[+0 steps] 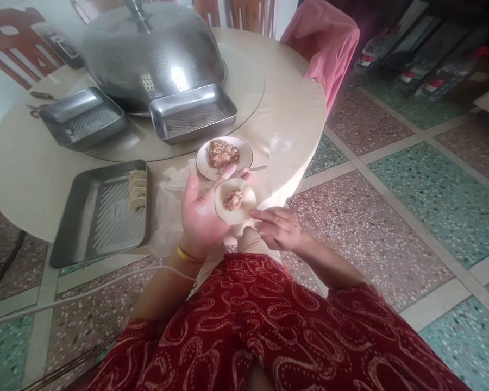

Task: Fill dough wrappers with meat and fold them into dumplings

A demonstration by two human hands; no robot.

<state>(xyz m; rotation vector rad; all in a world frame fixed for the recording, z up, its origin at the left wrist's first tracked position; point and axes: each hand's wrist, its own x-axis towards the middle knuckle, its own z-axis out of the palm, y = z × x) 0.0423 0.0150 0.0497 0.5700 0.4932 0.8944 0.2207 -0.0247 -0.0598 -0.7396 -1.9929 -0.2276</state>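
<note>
Your left hand (pixel 201 214) is palm up, fingers spread flat, cradling a round dumpling wrapper (pixel 235 201) across the fingers; not clamped, just resting open under it; a lump of meat filling (pixel 233 199) sits at the wrapper's middle, slightly toward the palm side. Your right hand (pixel 279 228) is just beside the wrapper's lower right edge, fingers loosely curled together, holding nothing; whether a fingertip touches the dough edge cannot be told.

Key relation: wrapper lies up and to the left of the right hand, right at its fingertips; the left hand is already under it, so the left is the supporting hand and the right the free one nearest the open rim; the wrapper is near circular, no clear long axis, lying roughly flat with the right edge slightly off the fingers.

Beyond the left fingertips: a small white plate (pixel 244 153) with a heap of the same filling (pixel 222 153); a thin utensil handle (pixel 257 168) sticks out at the plate's right side, its type too small to tell. Left of the left hand: a steel tray (pixel 101 217) with a few folded dumplings (pixel 137 190) stacked along its right edge; a pale sheet or wrapper stack (pixel 167 212) lies between tray and palm, unclear which. Farther off: two more steel trays (pixel 193 113) (pixel 81 117) and a perforated steel dome cover (pixel 152 51) on the round table (pixel 32 179); pink cloth over a chair (pixel 326 43) at the far side. Gold bangle (pixel 187 255) on the left wrist; red patterned garment (pixel 269 331) over your lap.
</note>
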